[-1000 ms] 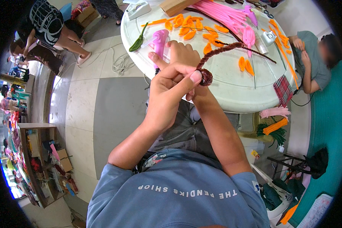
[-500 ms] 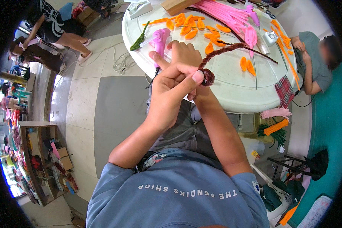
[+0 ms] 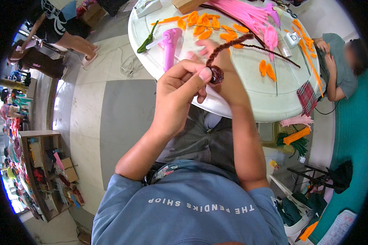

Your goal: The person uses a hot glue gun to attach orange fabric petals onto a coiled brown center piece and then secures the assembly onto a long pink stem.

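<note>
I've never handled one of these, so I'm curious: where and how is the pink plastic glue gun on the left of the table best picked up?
Probably by its straight handle, approached from the near side. The pink plastic glue gun has that handle running toward the person, while its pale tip points left, out of the way.

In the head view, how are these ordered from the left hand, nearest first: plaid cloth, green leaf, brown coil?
1. Brown coil: held in the left hand.
2. Green leaf: left, on the table.
3. Plaid cloth: right, at table's edge.
</note>
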Demonstrator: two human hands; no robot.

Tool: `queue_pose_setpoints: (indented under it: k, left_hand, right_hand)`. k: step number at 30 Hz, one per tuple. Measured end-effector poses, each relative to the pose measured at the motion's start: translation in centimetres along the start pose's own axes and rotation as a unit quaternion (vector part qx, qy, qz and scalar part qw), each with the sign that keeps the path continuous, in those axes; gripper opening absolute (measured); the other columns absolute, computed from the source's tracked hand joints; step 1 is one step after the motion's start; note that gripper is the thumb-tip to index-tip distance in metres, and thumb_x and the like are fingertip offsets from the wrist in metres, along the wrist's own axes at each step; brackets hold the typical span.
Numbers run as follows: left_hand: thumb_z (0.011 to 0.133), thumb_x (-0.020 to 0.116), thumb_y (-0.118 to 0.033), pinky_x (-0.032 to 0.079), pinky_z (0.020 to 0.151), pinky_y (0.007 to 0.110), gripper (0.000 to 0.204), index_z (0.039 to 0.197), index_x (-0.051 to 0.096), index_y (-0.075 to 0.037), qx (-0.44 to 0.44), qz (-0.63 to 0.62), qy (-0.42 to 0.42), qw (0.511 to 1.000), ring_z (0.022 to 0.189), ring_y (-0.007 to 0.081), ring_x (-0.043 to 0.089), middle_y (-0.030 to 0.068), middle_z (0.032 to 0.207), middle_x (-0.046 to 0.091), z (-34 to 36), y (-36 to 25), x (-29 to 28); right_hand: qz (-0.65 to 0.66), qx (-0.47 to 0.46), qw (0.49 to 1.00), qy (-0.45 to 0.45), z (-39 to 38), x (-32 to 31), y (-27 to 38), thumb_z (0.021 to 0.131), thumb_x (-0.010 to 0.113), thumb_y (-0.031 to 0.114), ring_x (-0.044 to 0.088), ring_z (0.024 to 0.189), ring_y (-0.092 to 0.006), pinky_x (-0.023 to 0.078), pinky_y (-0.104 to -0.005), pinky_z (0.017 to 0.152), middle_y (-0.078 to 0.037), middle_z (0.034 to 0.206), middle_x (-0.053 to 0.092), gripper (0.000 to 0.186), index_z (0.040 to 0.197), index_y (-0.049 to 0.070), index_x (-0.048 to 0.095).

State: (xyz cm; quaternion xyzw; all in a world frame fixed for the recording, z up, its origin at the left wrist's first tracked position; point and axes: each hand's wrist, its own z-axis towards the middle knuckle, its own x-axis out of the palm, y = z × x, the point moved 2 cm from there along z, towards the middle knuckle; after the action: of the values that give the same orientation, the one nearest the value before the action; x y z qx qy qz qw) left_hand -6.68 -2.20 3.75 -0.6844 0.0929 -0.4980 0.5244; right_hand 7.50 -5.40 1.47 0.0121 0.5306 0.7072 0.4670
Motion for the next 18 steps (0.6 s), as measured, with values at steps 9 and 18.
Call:
queue_pose_setpoints:
  k: [9,18]
  left_hand:
    - [0.099,0.07,-0.018,0.041,0.063,0.02,0.02,0.104,0.068,0.0,-0.016,0.188,0.023,0.982,0.075,0.0029,0.055,-0.0005,0.089,0.068,1.0,-0.6,0.1]
    - [0.098,0.07,-0.012,0.05,0.082,0.021,0.02,0.111,0.067,0.003,0.003,0.188,0.072,0.979,0.092,0.0067,0.066,0.0054,0.099,0.073,1.1,-0.3,1.6]
  right_hand:
    - [-0.288,-0.267,0.918,-0.058,-1.1,-11.9,9.2,0.093,0.069,0.017,0.062,0.094,-0.0186,0.046,-0.0291,0.087,-0.005,0.106,0.068,0.019,0.107,0.005,0.071]
    - [-0.237,-0.218,0.944,0.067,-1.0,-11.7,7.9,0.09,0.072,0.009,0.059,0.074,-0.0252,0.046,-0.0354,0.072,-0.01,0.082,0.063,0.011,0.094,0.0,0.067]
